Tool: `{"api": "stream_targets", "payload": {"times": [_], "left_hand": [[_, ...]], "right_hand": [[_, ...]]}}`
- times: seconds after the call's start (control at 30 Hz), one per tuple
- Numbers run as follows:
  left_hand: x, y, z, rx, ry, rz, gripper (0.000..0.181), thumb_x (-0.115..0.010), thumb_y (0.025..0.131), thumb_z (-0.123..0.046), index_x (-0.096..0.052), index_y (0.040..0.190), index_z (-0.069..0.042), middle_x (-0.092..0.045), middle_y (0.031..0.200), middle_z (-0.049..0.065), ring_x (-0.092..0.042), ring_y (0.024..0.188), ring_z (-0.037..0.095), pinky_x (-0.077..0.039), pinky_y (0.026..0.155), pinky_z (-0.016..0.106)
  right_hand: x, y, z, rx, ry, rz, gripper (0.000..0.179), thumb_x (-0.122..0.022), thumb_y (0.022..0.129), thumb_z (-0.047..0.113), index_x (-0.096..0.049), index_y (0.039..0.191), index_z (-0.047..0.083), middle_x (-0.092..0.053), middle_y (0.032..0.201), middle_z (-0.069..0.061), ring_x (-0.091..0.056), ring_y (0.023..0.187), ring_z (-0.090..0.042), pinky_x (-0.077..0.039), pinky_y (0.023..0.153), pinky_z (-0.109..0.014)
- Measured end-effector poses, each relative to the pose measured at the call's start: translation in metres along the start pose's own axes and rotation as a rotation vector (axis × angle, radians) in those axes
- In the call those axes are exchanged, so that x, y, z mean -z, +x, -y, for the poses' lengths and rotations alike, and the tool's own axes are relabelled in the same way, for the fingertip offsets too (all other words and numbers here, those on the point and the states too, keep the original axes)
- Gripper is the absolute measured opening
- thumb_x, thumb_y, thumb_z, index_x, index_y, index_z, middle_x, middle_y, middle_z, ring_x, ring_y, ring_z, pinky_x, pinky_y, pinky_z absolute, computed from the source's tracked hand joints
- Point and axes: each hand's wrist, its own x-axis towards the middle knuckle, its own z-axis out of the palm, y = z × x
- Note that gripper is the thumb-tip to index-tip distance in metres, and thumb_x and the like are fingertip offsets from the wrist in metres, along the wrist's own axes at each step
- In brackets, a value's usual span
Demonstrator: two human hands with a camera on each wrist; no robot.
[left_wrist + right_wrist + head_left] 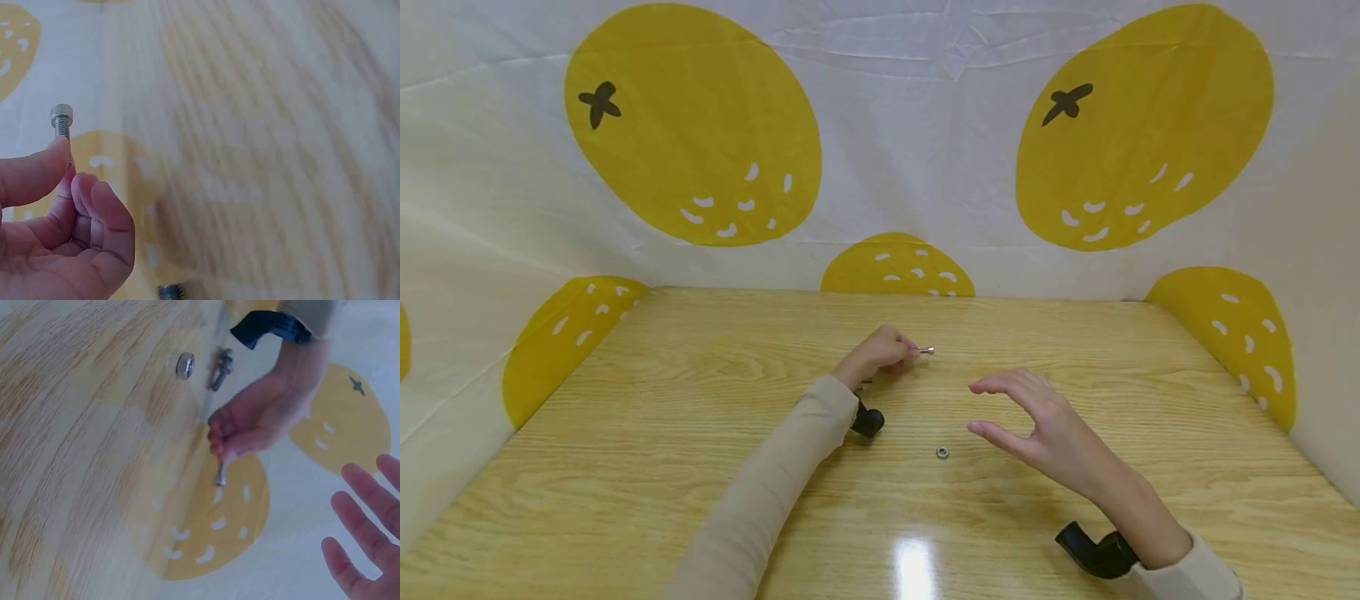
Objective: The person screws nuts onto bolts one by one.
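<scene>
My left hand [882, 350] pinches a silver socket-head bolt [927, 351] between thumb and fingertips, above the table. In the left wrist view the bolt's round head [62, 116] and part of its thread stick up beyond the thumb; the rest is covered by the fingers. My right hand [1048, 425] is held apart from everything, thumb and fingers spread, with nothing between them. A loose metal nut [942, 452] lies on the table to the left of and below the right hand's thumb. The right wrist view also shows a second bolt [221, 370] lying near the nut.
The wood-grain table [662, 500] reaches back to a white cloth [917, 167] printed with yellow fruit, which also hangs at both sides. Dark wrist mounts [1097, 554] sit under the forearms. The left forearm partly hides the second bolt in the head view.
</scene>
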Motion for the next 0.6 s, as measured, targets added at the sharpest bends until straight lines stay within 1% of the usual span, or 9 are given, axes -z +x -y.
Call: {"api": "stream_targets", "payload": {"times": [0.07, 0.1, 0.17, 0.2, 0.27, 0.33, 0.4, 0.53, 0.6], "left_hand": [[0.004, -0.003, -0.001, -0.010, -0.021, 0.010, 0.022, -0.054, 0.092, -0.007, -0.062, 0.106, 0.008, -0.056, 0.076, 0.009, -0.050, 0.068, 0.015, -0.043, 0.064, 0.024], [0.006, -0.005, -0.002, -0.018, -0.030, 0.013, 0.022, -0.053, 0.093, -0.008, -0.061, 0.108, 0.008, -0.060, 0.083, 0.011, -0.054, 0.072, 0.017, -0.047, 0.068, 0.025], [0.011, -0.010, -0.005, -0.033, -0.047, 0.021, 0.023, -0.050, 0.095, -0.008, -0.057, 0.111, 0.007, -0.064, 0.100, 0.015, -0.061, 0.087, 0.022, -0.052, 0.078, 0.030], [0.013, -0.012, -0.006, -0.043, -0.052, 0.025, 0.023, -0.050, 0.096, -0.008, -0.055, 0.112, 0.006, -0.064, 0.107, 0.017, -0.062, 0.093, 0.025, -0.052, 0.082, 0.033], [0.018, -0.019, -0.009, -0.068, -0.070, 0.034, 0.023, -0.048, 0.097, -0.009, -0.053, 0.114, 0.006, -0.062, 0.115, 0.020, -0.062, 0.102, 0.029, -0.051, 0.089, 0.038], [0.022, -0.027, -0.010, -0.098, -0.115, 0.048, 0.023, -0.046, 0.097, -0.009, -0.049, 0.115, 0.006, -0.061, 0.118, 0.022, -0.060, 0.107, 0.033, -0.048, 0.092, 0.041], [0.027, -0.036, -0.011, -0.131, -0.163, 0.064, 0.021, -0.045, 0.098, -0.009, -0.047, 0.114, 0.005, -0.061, 0.119, 0.023, -0.059, 0.108, 0.034, -0.047, 0.094, 0.044], [0.033, -0.057, -0.010, -0.196, -0.306, 0.106, 0.016, -0.043, 0.098, -0.008, -0.042, 0.110, 0.004, -0.058, 0.122, 0.026, -0.058, 0.111, 0.036, -0.044, 0.097, 0.046], [0.034, -0.067, -0.008, -0.206, -0.381, 0.110, 0.016, -0.043, 0.099, -0.007, -0.042, 0.110, 0.004, -0.058, 0.122, 0.026, -0.060, 0.109, 0.034, -0.043, 0.097, 0.047]], "right_hand": [[0.000, 0.000, 0.000, -0.001, 0.002, 0.001, 0.043, -0.077, 0.076, 0.017, -0.060, 0.115, 0.016, -0.062, 0.114, 0.005, -0.052, 0.110, -0.013, -0.045, 0.088, -0.036], [0.000, 0.000, 0.000, -0.003, 0.004, 0.003, 0.043, -0.076, 0.076, 0.017, -0.060, 0.115, 0.017, -0.062, 0.114, 0.005, -0.052, 0.110, -0.012, -0.045, 0.088, -0.036], [-0.001, 0.000, 0.000, -0.008, 0.007, 0.007, 0.042, -0.076, 0.076, 0.017, -0.060, 0.115, 0.017, -0.062, 0.115, 0.005, -0.052, 0.110, -0.012, -0.045, 0.088, -0.037], [-0.001, 0.000, 0.000, -0.009, 0.009, 0.008, 0.042, -0.076, 0.077, 0.017, -0.060, 0.116, 0.017, -0.062, 0.115, 0.006, -0.052, 0.110, -0.012, -0.045, 0.088, -0.037], [-0.001, 0.000, 0.000, -0.010, 0.012, 0.008, 0.042, -0.076, 0.077, 0.017, -0.060, 0.115, 0.017, -0.062, 0.114, 0.005, -0.053, 0.109, -0.012, -0.045, 0.087, -0.037], [-0.001, 0.000, 0.000, -0.010, 0.012, 0.003, 0.041, -0.075, 0.077, 0.016, -0.060, 0.115, 0.017, -0.063, 0.114, 0.005, -0.053, 0.109, -0.013, -0.046, 0.086, -0.038], [-0.002, 0.000, 0.000, -0.008, 0.014, -0.004, 0.041, -0.075, 0.077, 0.016, -0.060, 0.115, 0.017, -0.063, 0.113, 0.005, -0.054, 0.108, -0.014, -0.046, 0.085, -0.039], [-0.002, 0.000, 0.000, -0.004, 0.015, -0.011, 0.041, -0.075, 0.077, 0.015, -0.060, 0.115, 0.018, -0.063, 0.113, 0.006, -0.054, 0.107, -0.014, -0.047, 0.084, -0.040], [-0.003, 0.000, -0.001, 0.002, 0.016, -0.013, 0.042, -0.075, 0.077, 0.015, -0.060, 0.115, 0.018, -0.063, 0.114, 0.006, -0.055, 0.107, -0.014, -0.047, 0.084, -0.039]]}}
